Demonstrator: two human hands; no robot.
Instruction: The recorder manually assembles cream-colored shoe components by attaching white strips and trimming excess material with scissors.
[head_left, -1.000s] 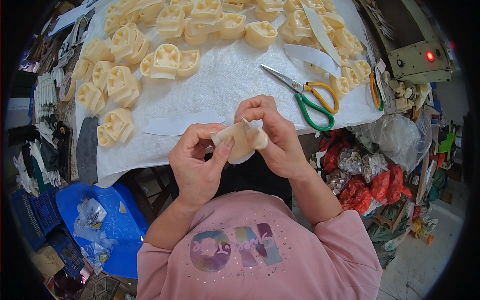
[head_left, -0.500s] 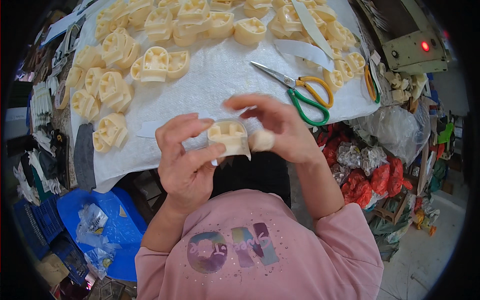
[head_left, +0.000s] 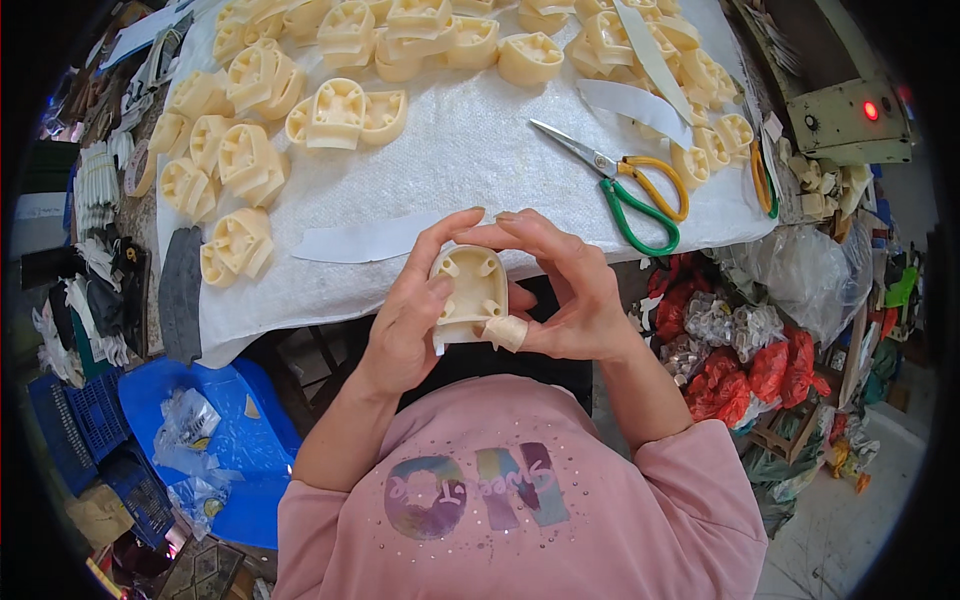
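Observation:
Between my two hands, just off the near table edge, is a cream plastic shoe heel [head_left: 470,285], its hollow side with several small posts facing up. My left hand [head_left: 402,325] grips its left side, thumb against the rim. My right hand [head_left: 585,300] closes round the right side, and a beige wrap [head_left: 506,333] covers its thumb at the heel's lower corner. Both sets of fingertips meet near the far edge. A thin pale strip shows along the near edge of the heel. Behind my left hand a curved white strip [head_left: 365,242] lies on the table cloth.
Scissors [head_left: 615,170] with yellow and green handles lie on the white cloth [head_left: 450,150]. Many similar heels [head_left: 250,165] are grouped left and far. A dark curved strip [head_left: 181,300] hangs at the left edge. Below stand a blue chair [head_left: 250,440] and, right, plastic bags [head_left: 720,385].
My right hand, blurred and apart from the heel earlier, has come onto its right side. The heel has turned, showing its hollow face more fully. The view has shifted slightly.

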